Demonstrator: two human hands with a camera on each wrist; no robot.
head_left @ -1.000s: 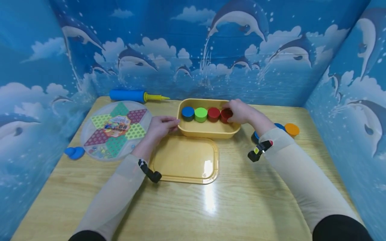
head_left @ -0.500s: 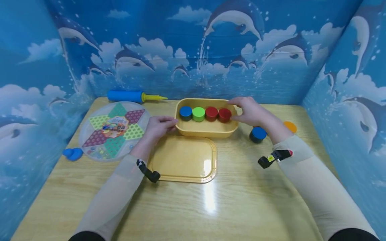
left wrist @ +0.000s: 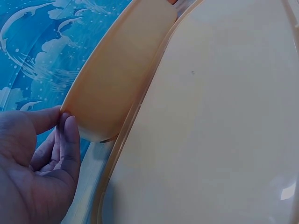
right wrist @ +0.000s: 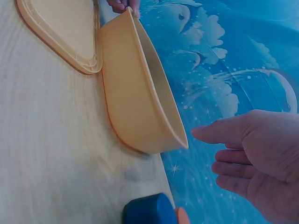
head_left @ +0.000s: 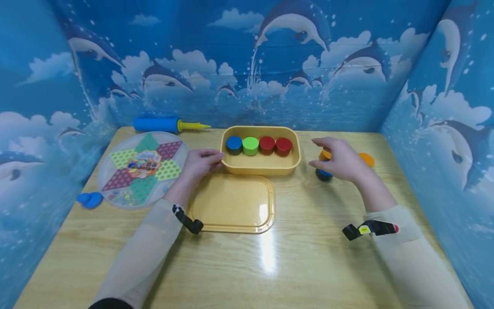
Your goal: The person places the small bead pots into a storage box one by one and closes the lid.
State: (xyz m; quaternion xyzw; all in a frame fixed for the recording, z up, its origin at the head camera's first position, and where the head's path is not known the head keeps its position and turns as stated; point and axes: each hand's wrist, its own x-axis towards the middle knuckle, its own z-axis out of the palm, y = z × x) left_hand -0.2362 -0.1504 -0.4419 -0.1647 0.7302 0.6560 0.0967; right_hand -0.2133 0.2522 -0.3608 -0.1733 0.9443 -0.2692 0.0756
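My left hand (head_left: 200, 165) pinches the left end of a yellow plastic box (head_left: 262, 171); the left wrist view shows thumb and finger meeting at its rim (left wrist: 70, 95). In the box, a blue tub (head_left: 233, 145), a light green tub (head_left: 250, 146) and two red tubs (head_left: 283, 146) stand in a row. Right of the box, my right hand (head_left: 341, 161) is held over the table with thumb and fingers spread, holding nothing. Below and behind it are a blue tub (head_left: 323, 176) and an orange tub (head_left: 325, 153), both partly hidden. Another orange tub (head_left: 366, 159) shows past the wrist.
The matching yellow lid (head_left: 231, 204) lies flat in front of the box. A round Chinese checkers board (head_left: 144, 169) is at the left, beside a small blue object (head_left: 90, 200). A blue pump (head_left: 156, 124) with a yellow nozzle lies along the back, against the dolphin-print cloth (head_left: 239, 107).
My right hand has let go of the rightmost red tub, leaving it in the box, and has moved right over the tubs on the table. The left hand stays at the box.
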